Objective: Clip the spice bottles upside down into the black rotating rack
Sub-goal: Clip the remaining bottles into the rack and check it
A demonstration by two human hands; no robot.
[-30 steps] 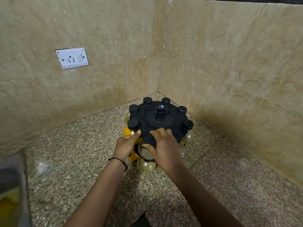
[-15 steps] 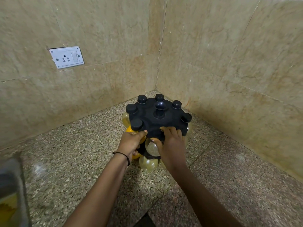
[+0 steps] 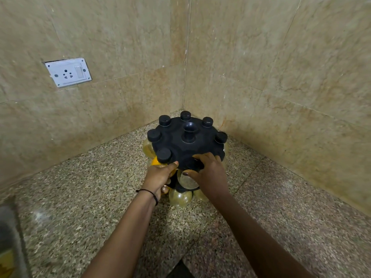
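The black rotating rack (image 3: pixel 180 146) stands in the wall corner on the speckled counter, its centre knob (image 3: pixel 188 131) upright. Several black bottle caps stick up through its top disc. My right hand (image 3: pixel 210 175) is closed on a clear spice bottle (image 3: pixel 186 180) at the rack's front rim, with the cap end up against the disc. My left hand (image 3: pixel 158 177) grips the front-left edge of the rack, thumb on top, beside a bottle with yellow contents (image 3: pixel 154 162). A lower clear bottle (image 3: pixel 179 198) hangs beneath my hands.
Tiled walls close in behind and to the right of the rack. A white socket with a switch (image 3: pixel 68 72) is on the left wall. A blurred container (image 3: pixel 8 247) sits at the left edge, and a dark object (image 3: pixel 178 271) at the bottom edge.
Both hands stay at the rack's front. My right hand has slid a little to the right, so more of the clear bottle shows between the hands. The view has shifted slightly.
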